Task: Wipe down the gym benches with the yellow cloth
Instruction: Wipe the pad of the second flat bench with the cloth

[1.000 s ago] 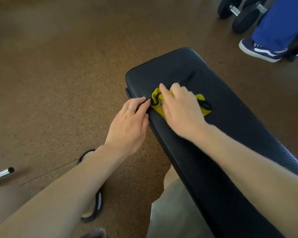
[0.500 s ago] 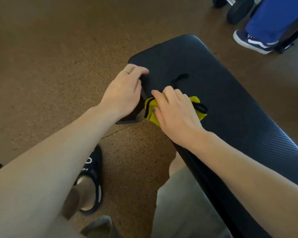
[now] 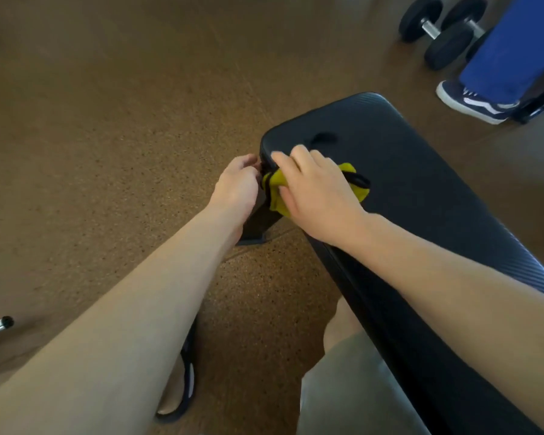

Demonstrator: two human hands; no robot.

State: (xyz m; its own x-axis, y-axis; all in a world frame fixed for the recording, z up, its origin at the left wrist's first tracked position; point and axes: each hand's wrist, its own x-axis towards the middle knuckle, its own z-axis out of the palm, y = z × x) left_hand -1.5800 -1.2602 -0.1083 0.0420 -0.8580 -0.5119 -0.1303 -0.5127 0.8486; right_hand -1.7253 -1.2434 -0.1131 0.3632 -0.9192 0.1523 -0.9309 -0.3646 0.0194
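Cloth (image 3: 357, 183) — still pressed under flat right-hand fingers (image 3: 291, 163), left fingers (image 3: 248, 161) now curled at bench (image 3: 421, 171) edge

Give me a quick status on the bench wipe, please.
Right hand pressing yellow cloth on bench edge. Left hand gripping bench side. Nothing in the way.

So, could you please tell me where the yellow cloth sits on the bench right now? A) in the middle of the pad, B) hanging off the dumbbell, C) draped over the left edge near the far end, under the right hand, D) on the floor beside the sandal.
C: the yellow cloth hangs over the bench pad's left edge near its far end, with the right hand pressing on it.
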